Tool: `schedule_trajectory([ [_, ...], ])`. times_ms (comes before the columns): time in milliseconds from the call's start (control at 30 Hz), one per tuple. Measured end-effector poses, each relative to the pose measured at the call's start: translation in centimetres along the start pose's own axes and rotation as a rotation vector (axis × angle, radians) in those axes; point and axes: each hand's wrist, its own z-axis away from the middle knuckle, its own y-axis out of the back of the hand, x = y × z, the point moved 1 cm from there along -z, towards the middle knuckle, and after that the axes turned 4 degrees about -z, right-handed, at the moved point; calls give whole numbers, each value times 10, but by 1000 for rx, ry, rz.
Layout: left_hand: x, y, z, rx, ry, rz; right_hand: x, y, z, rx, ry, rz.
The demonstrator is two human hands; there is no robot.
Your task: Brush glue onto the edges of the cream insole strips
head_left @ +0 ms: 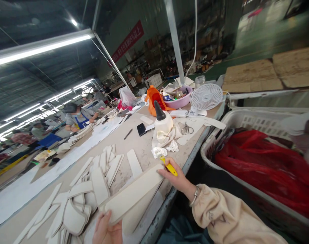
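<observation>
Flat, pale pieces (78, 200), some straight-edged, some rounded, overlap in a loose pile on the scuffed tabletop (121, 142), lower layers hidden. The left hand (106, 230), cut off below, is half curled, its thumb over the near end of a long, smooth strip (135, 192). At the strip's far end rests the thumb of the right hand (178, 175), whose bent fingers hold a yellow tool (171, 168), its tip indistinct. Farther right, crumpled red plastic (261, 169) lies in a white slotted basket (207, 150).
</observation>
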Motion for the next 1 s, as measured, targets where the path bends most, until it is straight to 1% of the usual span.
schedule_trajectory([
  [100,-15,1,3,2,155,147,-3,3,-2,11,28,11],
  [133,-17,1,4,2,167,166,-3,4,-2,15,36,15],
  [333,-27,-4,8,-1,152,137,-1,9,-7,37,14,52],
  [467,-33,-4,7,3,196,196,0,12,-8,31,26,42],
  [600,-33,-4,11,-4,197,212,-2,14,-9,22,45,109],
  [667,-31,-6,17,-26,177,184,-4,15,-9,17,61,162],
  [833,-31,-7,29,-143,144,178,-6,22,-11,28,120,319],
  [933,-34,-2,29,-170,140,162,-2,25,-13,30,144,418],
  [1000,-36,4,29,-183,164,144,1,25,-13,23,154,458],
])
